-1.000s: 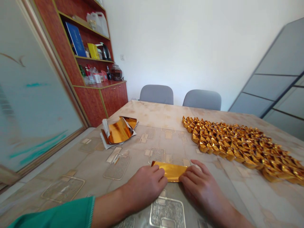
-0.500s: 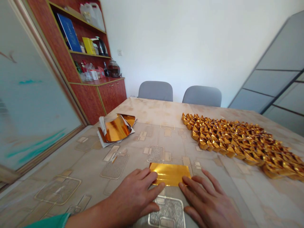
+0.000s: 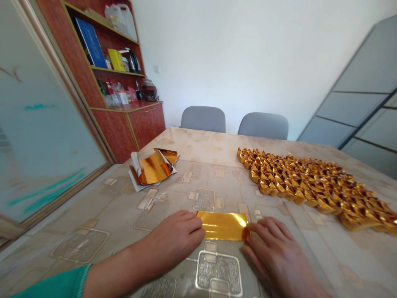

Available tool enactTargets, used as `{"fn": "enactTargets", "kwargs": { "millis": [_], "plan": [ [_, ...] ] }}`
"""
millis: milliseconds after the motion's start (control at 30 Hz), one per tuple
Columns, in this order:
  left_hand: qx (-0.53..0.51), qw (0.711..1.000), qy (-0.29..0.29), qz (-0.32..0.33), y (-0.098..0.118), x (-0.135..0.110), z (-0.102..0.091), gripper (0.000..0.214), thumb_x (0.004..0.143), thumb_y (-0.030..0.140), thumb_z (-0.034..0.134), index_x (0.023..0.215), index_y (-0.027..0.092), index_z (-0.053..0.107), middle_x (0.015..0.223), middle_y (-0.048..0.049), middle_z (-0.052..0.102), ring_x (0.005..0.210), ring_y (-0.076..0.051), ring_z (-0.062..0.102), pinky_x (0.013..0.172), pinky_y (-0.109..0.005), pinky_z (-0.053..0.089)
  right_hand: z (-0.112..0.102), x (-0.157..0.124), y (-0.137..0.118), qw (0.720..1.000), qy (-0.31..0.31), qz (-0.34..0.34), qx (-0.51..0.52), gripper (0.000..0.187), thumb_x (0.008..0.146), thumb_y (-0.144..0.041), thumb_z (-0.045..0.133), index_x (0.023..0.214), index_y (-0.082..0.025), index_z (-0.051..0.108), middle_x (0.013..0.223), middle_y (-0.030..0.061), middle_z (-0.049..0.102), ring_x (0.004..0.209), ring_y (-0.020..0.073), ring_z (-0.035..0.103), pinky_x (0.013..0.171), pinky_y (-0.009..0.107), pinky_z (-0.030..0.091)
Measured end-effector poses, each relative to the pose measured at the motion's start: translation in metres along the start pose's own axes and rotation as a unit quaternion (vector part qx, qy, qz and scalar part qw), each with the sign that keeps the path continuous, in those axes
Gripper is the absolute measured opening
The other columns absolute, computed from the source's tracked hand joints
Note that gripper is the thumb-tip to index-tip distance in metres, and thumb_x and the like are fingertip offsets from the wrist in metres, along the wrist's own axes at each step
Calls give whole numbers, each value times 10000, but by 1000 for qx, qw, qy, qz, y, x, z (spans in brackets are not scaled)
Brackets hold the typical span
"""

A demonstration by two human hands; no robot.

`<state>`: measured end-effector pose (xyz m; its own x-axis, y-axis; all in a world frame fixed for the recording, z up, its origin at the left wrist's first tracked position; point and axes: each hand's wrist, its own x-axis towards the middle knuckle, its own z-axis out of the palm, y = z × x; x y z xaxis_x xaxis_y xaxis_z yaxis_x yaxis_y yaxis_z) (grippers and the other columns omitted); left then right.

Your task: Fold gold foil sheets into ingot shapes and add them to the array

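A strip of shiny gold foil paper [image 3: 223, 226] with crosswise crease lines lies in front of me, its long side running left to right. My left hand [image 3: 182, 234] is closed at its left end, fingers curled over the edge and thumb tucked below. At the right end, my right hand [image 3: 276, 248] pinches the edge between thumb and fingertips. The thumb tips are partly hidden. To the right stand rows of folded gold paper ingots [image 3: 307, 186], packed close together. Loose gold foil sheets [image 3: 155, 167] with white backs lie in a curled pile at the left.
The table [image 3: 198, 142] has a patterned cover under a clear sheet. Two grey chairs [image 3: 203, 118] stand at its far side. A red-brown cabinet [image 3: 147, 120] with bottles and a kettle is at the back left, beside a frosted glass door [image 3: 46, 124].
Both hands have gone from fingers spread over the foil paper's lower edge to gripping its two ends. The left hand has drawn back to the left. The ingots have not moved.
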<state>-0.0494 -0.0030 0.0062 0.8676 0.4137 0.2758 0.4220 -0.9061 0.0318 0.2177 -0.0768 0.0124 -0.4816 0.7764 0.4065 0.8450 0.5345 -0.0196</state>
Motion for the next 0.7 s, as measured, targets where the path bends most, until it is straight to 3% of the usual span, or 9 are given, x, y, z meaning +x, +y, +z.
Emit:
{"fn": "enactTargets", "kwargs": {
  "millis": [167, 267, 467, 567, 700],
  "plan": [
    [53, 997, -49, 22, -1, 11, 2, 116, 935, 174, 554, 833, 176, 609, 806, -28, 642, 731, -190, 573, 658, -314, 438, 20, 34, -28, 992, -57, 34, 104, 51, 895, -181, 613, 863, -214, 635, 888, 24, 666, 826, 209, 591, 755, 336, 463],
    [50, 998, -34, 4, -2, 11, 4, 145, 924, 163, 549, 787, 170, 595, 772, -25, 634, 699, -187, 563, 628, -308, 424, 36, 45, -34, 995, -59, 43, 74, 50, 837, -216, 697, 850, -212, 650, 887, 30, 666, 829, 234, 588, 722, 346, 461],
    [-117, 990, -49, -59, -11, 11, -11, 84, 823, 203, 634, 906, 196, 630, 944, -20, 635, 861, -181, 575, 730, -277, 450, 51, 45, -34, 999, -4, 36, 6, 64, 838, -154, 668, 811, -210, 656, 803, 41, 649, 752, 229, 575, 649, 327, 410],
    [-174, 977, -57, -113, -22, 12, -16, 122, 784, 189, 667, 904, 195, 647, 964, -19, 611, 933, -189, 569, 795, -283, 457, 49, 44, -35, 998, -6, 51, 46, 106, 840, -111, 611, 793, -204, 633, 796, 38, 627, 746, 213, 568, 659, 316, 402],
    [-231, 963, -34, -136, -35, 13, -10, 98, 871, 164, 577, 838, 191, 665, 942, -13, 590, 915, -160, 566, 804, -270, 445, 46, 46, -34, 990, 6, 86, 114, 156, 832, -107, 557, 708, -202, 557, 769, 31, 594, 729, 194, 558, 639, 293, 385]
  ]
}}
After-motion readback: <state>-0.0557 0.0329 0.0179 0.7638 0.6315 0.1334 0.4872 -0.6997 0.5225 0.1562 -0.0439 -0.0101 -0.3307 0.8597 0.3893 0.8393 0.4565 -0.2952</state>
